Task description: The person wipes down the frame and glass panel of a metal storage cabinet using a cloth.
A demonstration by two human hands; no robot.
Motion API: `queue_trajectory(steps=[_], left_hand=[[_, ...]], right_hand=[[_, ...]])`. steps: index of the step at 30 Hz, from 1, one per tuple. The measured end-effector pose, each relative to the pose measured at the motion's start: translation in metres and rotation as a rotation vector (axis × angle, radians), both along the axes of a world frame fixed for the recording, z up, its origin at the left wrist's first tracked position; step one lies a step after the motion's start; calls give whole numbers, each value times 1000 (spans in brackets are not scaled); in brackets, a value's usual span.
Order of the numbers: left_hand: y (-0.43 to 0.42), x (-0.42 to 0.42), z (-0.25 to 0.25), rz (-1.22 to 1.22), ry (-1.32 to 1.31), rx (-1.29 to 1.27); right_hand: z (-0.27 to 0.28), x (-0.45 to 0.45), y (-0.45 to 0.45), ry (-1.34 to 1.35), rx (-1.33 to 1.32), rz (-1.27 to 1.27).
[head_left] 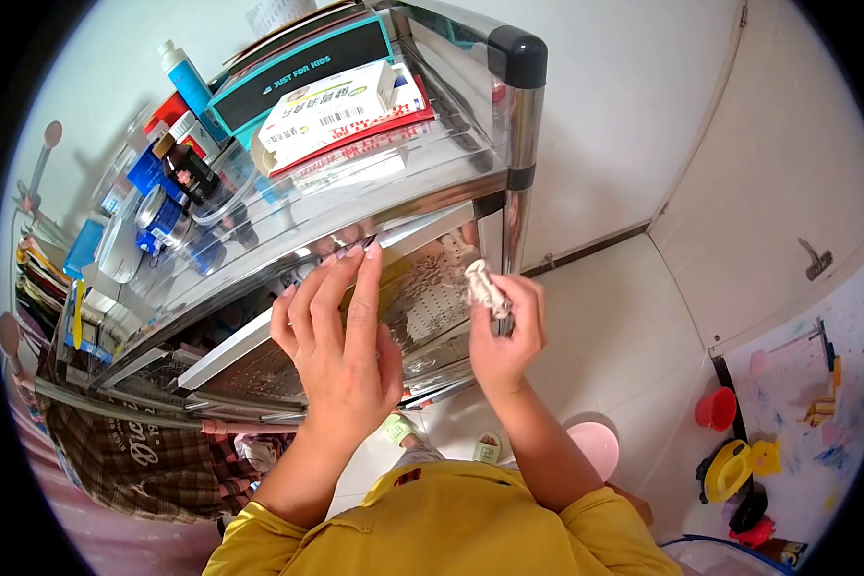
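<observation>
Crumpled cloth [486,290], just in front of the cabinet [524,125], is pinched in our right hand [509,348], long axis slanting forward and slightly left, toward the cabinet. We note our left hand [344,350], fingers loosely spread, blocking sight of part of the cabinet's framed panel [228,355]; contact unclear. Boxes [331,113] and a brown bottle [190,175] top the cabinet.

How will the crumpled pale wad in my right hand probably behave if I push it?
The wad is probably soft and floppy, judging by its folds. It seems light, being smaller than your right hand. Its irregular shape should discourage rolling.
</observation>
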State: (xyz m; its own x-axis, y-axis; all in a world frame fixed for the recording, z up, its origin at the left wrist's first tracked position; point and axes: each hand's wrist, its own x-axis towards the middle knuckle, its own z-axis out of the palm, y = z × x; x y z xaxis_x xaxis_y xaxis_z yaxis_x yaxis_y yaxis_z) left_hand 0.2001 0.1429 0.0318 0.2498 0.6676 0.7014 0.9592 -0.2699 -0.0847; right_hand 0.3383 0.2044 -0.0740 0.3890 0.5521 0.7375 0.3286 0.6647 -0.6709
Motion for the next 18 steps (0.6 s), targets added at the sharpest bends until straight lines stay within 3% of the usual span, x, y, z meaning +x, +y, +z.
queue_trajectory(steps=[5, 9, 13, 16, 18], left_hand=[[0, -1, -1, 2, 0, -1], [0, -1, -1, 1, -11, -8], [0, -2, 3, -28, -57, -11], [-4, -9, 6, -126, -250, 7], [-8, -15, 10, -55, -181, -10]], right_hand=[[0, -13, -2, 48, -66, -21], [-13, -25, -12, -106, 2, 67], [-1, -9, -12, -35, -14, 112], [6, 4, -2, -41, -2, -71], [5, 1, 1, -48, -14, -60]])
